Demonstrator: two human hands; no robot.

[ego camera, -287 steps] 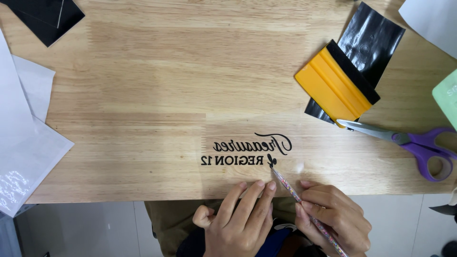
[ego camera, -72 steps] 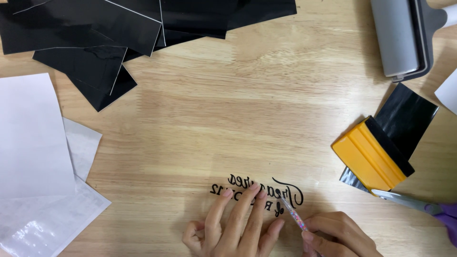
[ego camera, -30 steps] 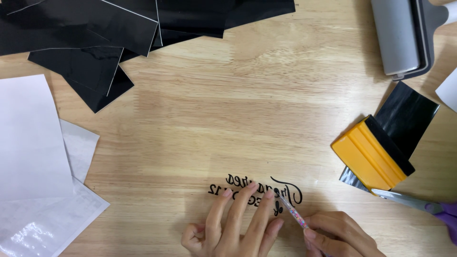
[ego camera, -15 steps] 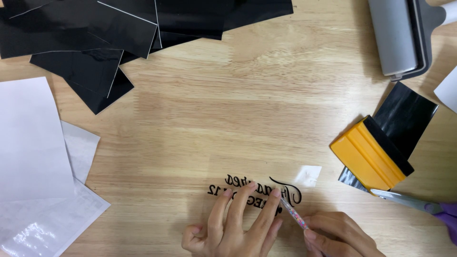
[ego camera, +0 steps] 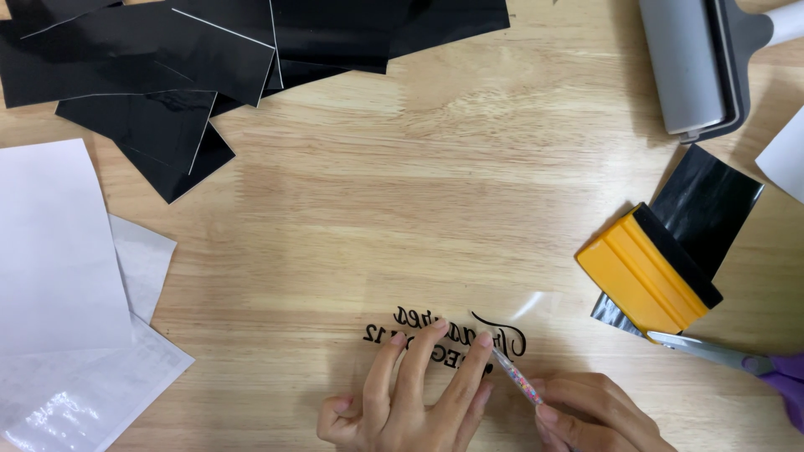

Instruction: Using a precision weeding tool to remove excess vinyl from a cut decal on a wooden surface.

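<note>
While the left hand (ego camera: 402, 393) presses flat, fingers spread, on the black lettering decal (ego camera: 444, 333), the right hand (ego camera: 595, 414) grips a thin pick tool (ego camera: 515, 377); weeding appears underway, demanding fine tip control.

two bare hands at the bottom edge of the frame. left hand (ego camera: 402, 400): no glove, no ring, no watch seen; fingers (ego camera: 425, 362) slender, nails short and unpainted. right hand (ego camera: 599, 417): also bare, no jewellery visible, partly cut off by the frame. wrists out of view, so sleeves cannot be told.
</note>
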